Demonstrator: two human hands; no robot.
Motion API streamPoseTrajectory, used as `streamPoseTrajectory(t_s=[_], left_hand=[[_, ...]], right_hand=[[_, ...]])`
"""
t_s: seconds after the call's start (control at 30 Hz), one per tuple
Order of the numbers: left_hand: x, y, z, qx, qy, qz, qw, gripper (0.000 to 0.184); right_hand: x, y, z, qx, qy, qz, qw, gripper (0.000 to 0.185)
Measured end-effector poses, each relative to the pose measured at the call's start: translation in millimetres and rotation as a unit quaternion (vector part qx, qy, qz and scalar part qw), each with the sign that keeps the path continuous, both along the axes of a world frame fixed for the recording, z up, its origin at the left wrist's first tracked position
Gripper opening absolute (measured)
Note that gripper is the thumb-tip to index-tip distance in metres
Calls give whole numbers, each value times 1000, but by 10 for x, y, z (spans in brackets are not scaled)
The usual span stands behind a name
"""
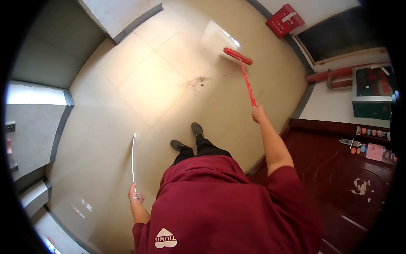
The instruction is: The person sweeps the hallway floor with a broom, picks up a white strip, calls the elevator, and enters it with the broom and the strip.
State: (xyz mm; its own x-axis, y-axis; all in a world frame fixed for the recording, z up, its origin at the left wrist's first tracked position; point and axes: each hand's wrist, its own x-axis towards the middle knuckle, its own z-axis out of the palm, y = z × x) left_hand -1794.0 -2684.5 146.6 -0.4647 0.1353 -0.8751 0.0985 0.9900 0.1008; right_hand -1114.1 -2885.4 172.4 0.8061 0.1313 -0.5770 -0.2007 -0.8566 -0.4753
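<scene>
My right hand (258, 113) is closed round the red handle of a broom (247, 82), held out ahead and to the right. The broom's red head (238, 56) is low over the tiled floor; I cannot tell whether its bristles touch it. A small heap of dark dirt (200, 81) lies on the tiles, left of the broom. Low at my left side, my left hand (135, 194) is closed on a thin, slightly curved white strip (133, 156) that points forward. The strip's lower end is hidden in the hand.
My shoes (186, 137) stand on the glossy tiled floor (169, 59). At the right are a dark red door (313, 156), a green box (372, 89) and red pipes (332, 76). A red box (285, 21) stands by the far wall. Wall corners (38, 122) jut in at the left.
</scene>
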Motion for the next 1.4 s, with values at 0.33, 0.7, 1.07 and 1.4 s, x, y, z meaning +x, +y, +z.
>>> streamPoseTrajectory(t_s=[0.33,0.7,1.07,1.4], left_hand=[[-93,-77,58,27,-47,29,998,47],[-424,-180,-135,103,-72,141,982,42],[-582,-707,88,127,13,195,972,52],[-607,-1090,-98,136,112,292,940,81]], right_hand=[[-1448,-610,726,136,265,-121,947,32],[-1463,509,928,83,86,211,970,38],[-2054,2408,186,39,37,495,867,46],[-2217,3710,-840,12,-61,778,626,36]])
